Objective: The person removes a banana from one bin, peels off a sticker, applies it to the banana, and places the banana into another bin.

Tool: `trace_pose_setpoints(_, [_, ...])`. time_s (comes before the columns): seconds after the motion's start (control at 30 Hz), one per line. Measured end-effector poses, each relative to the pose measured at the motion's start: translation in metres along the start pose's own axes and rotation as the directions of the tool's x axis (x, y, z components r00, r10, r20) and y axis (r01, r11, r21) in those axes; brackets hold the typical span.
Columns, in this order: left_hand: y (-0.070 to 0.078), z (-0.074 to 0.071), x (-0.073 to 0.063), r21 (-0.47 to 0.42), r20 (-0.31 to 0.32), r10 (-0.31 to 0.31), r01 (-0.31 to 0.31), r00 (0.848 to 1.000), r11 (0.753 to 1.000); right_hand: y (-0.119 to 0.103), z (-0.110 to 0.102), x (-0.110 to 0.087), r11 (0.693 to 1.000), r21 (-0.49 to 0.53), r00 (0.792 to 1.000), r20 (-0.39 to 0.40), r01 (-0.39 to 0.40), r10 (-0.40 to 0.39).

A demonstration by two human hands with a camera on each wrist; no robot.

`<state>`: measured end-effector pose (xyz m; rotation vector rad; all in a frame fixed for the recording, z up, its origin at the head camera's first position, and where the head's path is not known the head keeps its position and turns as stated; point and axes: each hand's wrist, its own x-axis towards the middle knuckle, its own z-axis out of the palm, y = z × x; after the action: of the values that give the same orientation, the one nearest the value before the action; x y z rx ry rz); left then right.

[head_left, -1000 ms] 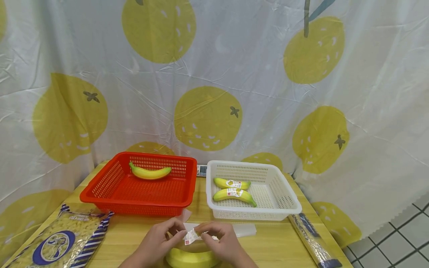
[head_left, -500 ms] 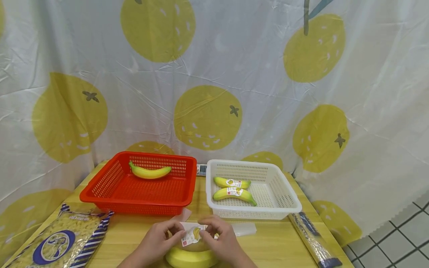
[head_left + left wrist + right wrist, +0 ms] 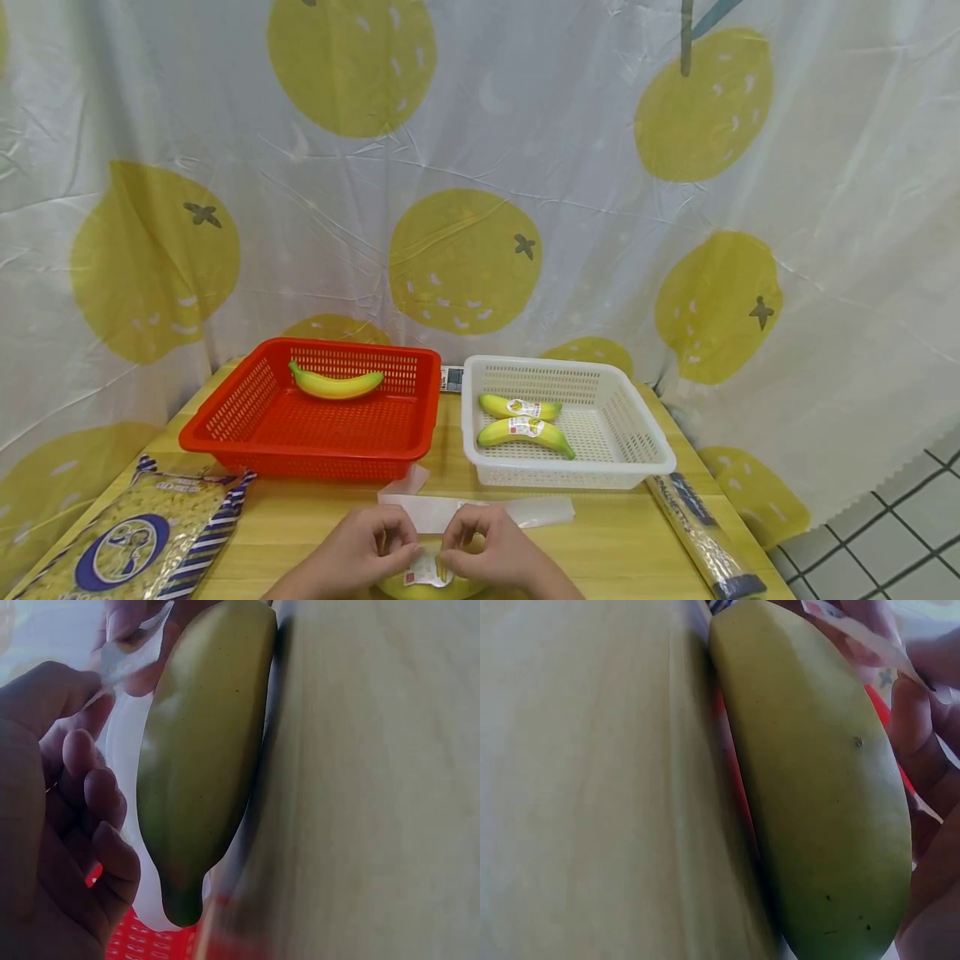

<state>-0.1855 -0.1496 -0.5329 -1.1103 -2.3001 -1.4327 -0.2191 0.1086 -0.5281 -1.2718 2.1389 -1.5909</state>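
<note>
A yellow-green banana (image 3: 431, 592) lies on the table at the bottom edge of the head view, partly hidden by the hands. Just over it, a white sticker (image 3: 424, 572) with a banana picture is stretched between both hands. My left hand (image 3: 367, 546) pinches one end between thumb and forefinger. The other end is pinched by my right hand (image 3: 495, 546). In the left wrist view the sticker (image 3: 139, 658) appears curved beside the banana (image 3: 206, 750), apart from most of its skin. Behind the hands lies a white backing strip (image 3: 540, 510).
A red basket (image 3: 315, 460) at back left holds one banana (image 3: 337, 386). The white basket (image 3: 570, 479) at back right holds two bananas with stickers. A pasta bag (image 3: 142, 533) lies front left, a spaghetti packet (image 3: 701, 533) at the right edge.
Both hands have moved down toward the banana with the sticker, which now sits lower, just over it. More of the backing strip behind the hands shows.
</note>
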Motion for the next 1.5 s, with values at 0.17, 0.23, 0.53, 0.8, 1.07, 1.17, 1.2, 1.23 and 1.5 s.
trace_pose_setpoints(0.17, [0.0005, 0.0002, 0.0001, 0.006, 0.049, 0.007, -0.008, 0.999, 1.000, -0.0016, -0.0010, -0.0013, 1.000, -0.025, 0.999, 0.047, -0.013, 0.014])
trace_pose_setpoints(0.23, [0.0007, 0.0004, -0.0001, 0.016, 0.051, 0.014, -0.015, 0.999, 1.000, -0.0016, -0.0009, -0.0017, 0.999, -0.036, 0.999, 0.054, -0.004, 0.006])
trace_pose_setpoints(0.53, [0.0016, 0.0011, -0.0017, 0.127, 0.075, 0.021, -0.030, 0.997, 0.991, 0.0004, 0.0010, -0.0012, 0.995, -0.098, 0.997, 0.073, -0.005, 0.012])
trace_pose_setpoints(0.8, [-0.0004, 0.0025, -0.0029, 0.328, 0.072, -0.039, 0.013, 0.997, 0.945, 0.0008, 0.0009, 0.0001, 0.973, -0.230, 0.999, 0.051, 0.022, -0.010])
trace_pose_setpoints(1.07, [-0.0008, 0.0048, -0.0023, 0.385, 0.052, -0.052, 0.028, 0.997, 0.922, 0.0046, 0.0037, 0.0000, 0.950, -0.311, 0.998, 0.058, 0.017, 0.001])
trace_pose_setpoints(1.17, [0.0001, 0.0060, -0.0015, 0.373, 0.048, -0.029, 0.009, 0.998, 0.928, 0.0056, 0.0058, -0.0003, 0.942, -0.333, 0.998, 0.054, 0.028, -0.010])
trace_pose_setpoints(1.2, [0.0002, 0.0065, -0.0013, 0.374, 0.047, -0.009, -0.009, 0.999, 0.927, 0.0058, 0.0063, -0.0005, 0.939, -0.343, 0.998, 0.055, 0.028, -0.010])
trace_pose_setpoints(1.23, [0.0001, 0.0071, -0.0011, 0.379, 0.047, 0.021, -0.037, 0.999, 0.925, 0.0058, 0.0067, -0.0006, 0.936, -0.351, 0.998, 0.055, 0.029, -0.010])
trace_pose_setpoints(1.5, [-0.0037, 0.0093, 0.0004, 0.413, 0.030, 0.225, -0.217, 0.974, 0.884, 0.0053, 0.0065, -0.0001, 0.914, -0.389, 0.993, 0.055, 0.115, -0.102])
